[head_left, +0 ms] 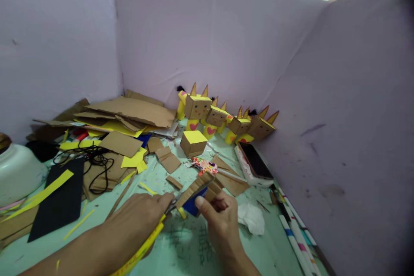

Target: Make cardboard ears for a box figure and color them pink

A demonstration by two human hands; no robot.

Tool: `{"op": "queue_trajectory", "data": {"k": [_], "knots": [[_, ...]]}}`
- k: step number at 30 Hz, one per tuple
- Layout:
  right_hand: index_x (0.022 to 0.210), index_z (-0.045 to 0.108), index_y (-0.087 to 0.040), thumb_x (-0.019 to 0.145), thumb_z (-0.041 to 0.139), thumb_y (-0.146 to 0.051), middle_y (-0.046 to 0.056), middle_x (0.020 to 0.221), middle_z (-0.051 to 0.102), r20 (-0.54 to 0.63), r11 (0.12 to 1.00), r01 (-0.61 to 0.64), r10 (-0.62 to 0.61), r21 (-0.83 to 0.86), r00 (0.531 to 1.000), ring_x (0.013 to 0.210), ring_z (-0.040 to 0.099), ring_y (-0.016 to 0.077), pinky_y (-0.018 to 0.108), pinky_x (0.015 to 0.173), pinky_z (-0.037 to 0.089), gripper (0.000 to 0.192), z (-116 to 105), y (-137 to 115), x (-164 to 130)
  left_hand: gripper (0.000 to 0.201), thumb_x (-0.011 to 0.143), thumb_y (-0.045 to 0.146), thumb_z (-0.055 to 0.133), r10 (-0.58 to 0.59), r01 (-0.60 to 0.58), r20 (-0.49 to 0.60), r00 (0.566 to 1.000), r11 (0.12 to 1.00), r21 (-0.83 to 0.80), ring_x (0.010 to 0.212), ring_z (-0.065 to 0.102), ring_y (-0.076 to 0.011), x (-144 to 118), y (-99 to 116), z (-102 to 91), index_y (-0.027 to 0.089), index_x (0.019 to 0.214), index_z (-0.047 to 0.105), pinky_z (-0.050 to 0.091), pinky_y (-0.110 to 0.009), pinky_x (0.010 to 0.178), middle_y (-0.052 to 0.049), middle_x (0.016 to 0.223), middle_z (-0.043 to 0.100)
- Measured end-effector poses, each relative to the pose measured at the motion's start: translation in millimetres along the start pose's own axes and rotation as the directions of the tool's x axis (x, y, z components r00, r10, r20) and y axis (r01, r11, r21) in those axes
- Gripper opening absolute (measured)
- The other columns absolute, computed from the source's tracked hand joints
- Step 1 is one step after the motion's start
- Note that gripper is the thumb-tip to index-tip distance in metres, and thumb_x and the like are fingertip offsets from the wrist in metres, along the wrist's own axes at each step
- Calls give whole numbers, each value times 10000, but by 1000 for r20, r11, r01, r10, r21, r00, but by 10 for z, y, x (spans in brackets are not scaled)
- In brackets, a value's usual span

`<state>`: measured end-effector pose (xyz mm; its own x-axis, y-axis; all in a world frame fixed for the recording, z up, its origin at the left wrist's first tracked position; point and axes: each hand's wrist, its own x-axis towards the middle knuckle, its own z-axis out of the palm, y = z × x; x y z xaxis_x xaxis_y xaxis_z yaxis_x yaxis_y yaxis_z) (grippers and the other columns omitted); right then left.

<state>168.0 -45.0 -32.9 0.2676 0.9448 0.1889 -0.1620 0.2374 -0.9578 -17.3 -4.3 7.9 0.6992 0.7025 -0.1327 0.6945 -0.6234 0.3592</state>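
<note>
Two hands: left hand [142,220] clenched on scissors [171,208], right hand [220,220] grasping one cardboard strip [197,187]; four horned figures [223,118] at twelve o'clock.

Left hand [145,215] grips yellow-handled scissors [152,235], blades meeting the edge of a folded cardboard piece [199,187]. Right hand [220,217] pinches that cardboard piece from the right, thumb on top; a blue patch shows on its underside. Both hands low over a pale green table [187,246] littered with scraps. Behind them: a small cardboard cube [193,143] with yellow top, then a row of cardboard box figures [226,118] with horns and pink hearts against the lilac wall. Phone [255,161] lies right of the cube. Stack of cardboard sheets [129,112] at left, black sheet [61,200] and black cord [97,161] nearer. Crumpled white tissue [252,217] just right of the right hand.
</note>
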Motion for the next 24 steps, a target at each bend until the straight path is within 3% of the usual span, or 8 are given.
{"op": "queue_trajectory", "data": {"k": [5,14,21,24], "knots": [[633,690,-154,635,735,-342,4,524,582,16,1000,-29,29,4,999,465,479,125,232,454,410,193,106,-56,-41,394,678,141,501,-55,54,15,998,995,88,800,654,-254,14,23,6,222,1061,543,448,-305,698,-59,908,697],[598,671,-159,623,735,-357,-20,446,492,-15,999,7,-8,-38,1000,416,392,111,245,427,394,209,103,-46,-25,499,593,25,448,-23,25,-10,1000,986,167,802,653,-282,12,37,103,185,1054,554,447,-356,717,-72,887,693],[618,634,-149,644,725,-327,-10,529,557,-2,999,-29,29,-33,1000,482,470,119,221,451,382,202,65,-7,-24,481,582,65,465,-30,24,27,999,983,183,735,660,-280,40,5,127,195,1037,552,453,-315,650,-60,789,692],[599,620,-145,639,729,-319,-16,519,553,-12,999,-30,30,-21,999,474,458,108,213,446,373,209,68,-22,-15,438,588,72,466,-27,28,-7,1000,983,184,698,656,-285,46,-11,165,195,997,563,444,-313,620,-56,714,673]]}}
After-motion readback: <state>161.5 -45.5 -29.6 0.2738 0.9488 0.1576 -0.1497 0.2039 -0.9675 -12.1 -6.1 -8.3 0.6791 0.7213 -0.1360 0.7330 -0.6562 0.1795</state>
